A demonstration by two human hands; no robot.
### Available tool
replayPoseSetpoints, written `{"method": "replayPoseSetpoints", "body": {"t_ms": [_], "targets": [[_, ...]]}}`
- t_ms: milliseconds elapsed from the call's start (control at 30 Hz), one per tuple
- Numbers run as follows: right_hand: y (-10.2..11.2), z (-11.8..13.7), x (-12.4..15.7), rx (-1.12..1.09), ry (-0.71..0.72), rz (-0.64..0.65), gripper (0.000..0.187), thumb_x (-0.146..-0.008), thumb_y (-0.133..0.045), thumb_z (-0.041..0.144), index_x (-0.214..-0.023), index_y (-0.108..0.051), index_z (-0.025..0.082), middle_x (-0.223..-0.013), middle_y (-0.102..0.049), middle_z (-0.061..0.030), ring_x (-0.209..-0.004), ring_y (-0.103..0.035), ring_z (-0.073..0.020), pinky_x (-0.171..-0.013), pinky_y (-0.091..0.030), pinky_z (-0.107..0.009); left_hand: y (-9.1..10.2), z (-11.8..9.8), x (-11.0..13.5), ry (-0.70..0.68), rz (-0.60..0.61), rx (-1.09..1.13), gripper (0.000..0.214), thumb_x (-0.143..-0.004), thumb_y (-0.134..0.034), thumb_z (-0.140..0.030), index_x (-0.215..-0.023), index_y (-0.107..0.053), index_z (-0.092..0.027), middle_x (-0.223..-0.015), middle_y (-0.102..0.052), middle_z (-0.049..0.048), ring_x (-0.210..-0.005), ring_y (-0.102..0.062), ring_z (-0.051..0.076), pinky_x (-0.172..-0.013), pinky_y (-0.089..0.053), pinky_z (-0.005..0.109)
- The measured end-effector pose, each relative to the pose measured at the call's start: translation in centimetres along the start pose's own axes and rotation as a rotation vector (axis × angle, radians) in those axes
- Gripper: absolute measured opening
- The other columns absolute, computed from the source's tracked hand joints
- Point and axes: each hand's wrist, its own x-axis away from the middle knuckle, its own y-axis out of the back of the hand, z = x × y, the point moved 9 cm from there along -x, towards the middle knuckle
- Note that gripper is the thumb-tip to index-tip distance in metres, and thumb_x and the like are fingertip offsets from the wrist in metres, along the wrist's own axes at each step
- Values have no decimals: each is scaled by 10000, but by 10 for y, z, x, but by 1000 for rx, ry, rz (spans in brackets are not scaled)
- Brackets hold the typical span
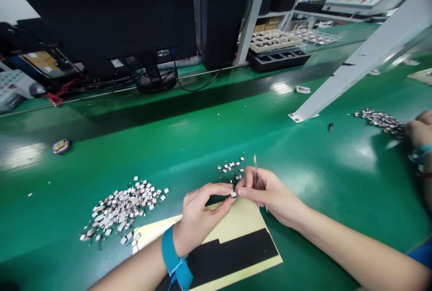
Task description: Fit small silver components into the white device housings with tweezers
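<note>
My left hand, with a blue wristband, pinches a small square silvery part between finger and thumb. My right hand meets it from the right, its fingertips touching the part, and holds a slim pointed tool upright. A large heap of similar parts with thin leads lies left of my left hand. A smaller scatter lies just above my fingers. Under my left wrist is a yellow sheet with a black strip.
A co-worker's hand rests at right beside a dark heap of parts. A white metal strut crosses the green bench. A monitor, cables, and stacked trays stand behind.
</note>
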Motion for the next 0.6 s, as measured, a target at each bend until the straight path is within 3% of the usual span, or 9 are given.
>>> {"method": "replayPoseSetpoints", "body": {"t_ms": [133,267,333,400,500,600], "targets": [[0,4,2,254,57,-34,291,-626,-668,395,-655,-486,170,-510,-386,53,-461,-306,-72,-434,-224,-213,-13,-4,2,-53,75,-38,145,-747,-592,-111,-876,-556,-166,-824,-673,27,-773,-644,128,-701,-533,197],[16,13,0,497,112,-110,271,-654,-625,416,-675,-503,175,-480,-282,72,-447,-264,-82,-433,-212,-222,-16,-8,-7,-46,240,-212,249,-772,-562,-138,-1016,-529,-177,-955,-646,38,-873,-614,144,-785,-508,232],[29,20,-4,636,141,-167,271,-660,-609,431,-685,-521,177,-475,-261,74,-437,-252,-84,-431,-206,-226,-4,-4,-12,17,371,-408,250,-761,-564,-121,-1003,-550,-182,-983,-632,41,-897,-599,174,-805,-497,276],[40,26,-10,766,162,-209,262,-657,-607,432,-672,-536,180,-463,-238,77,-422,-243,-84,-426,-198,-229,19,6,-12,99,465,-639,202,-748,-558,-88,-928,-588,-176,-946,-638,43,-857,-600,199,-782,-494,307],[43,28,-17,891,187,-198,211,-650,-624,385,-637,-548,189,-445,-251,72,-405,-258,-86,-413,-199,-231,58,28,-6,232,521,-956,106,-737,-571,-115,-826,-615,-151,-832,-643,72,-751,-599,231,-690,-488,329],[37,26,-19,969,205,-160,145,-654,-631,324,-628,-563,198,-435,-332,57,-400,-312,-92,-406,-231,-229,75,47,1,307,549,-1114,34,-723,-585,-148,-720,-618,-140,-740,-624,97,-703,-584,244,-631,-457,316]]}}
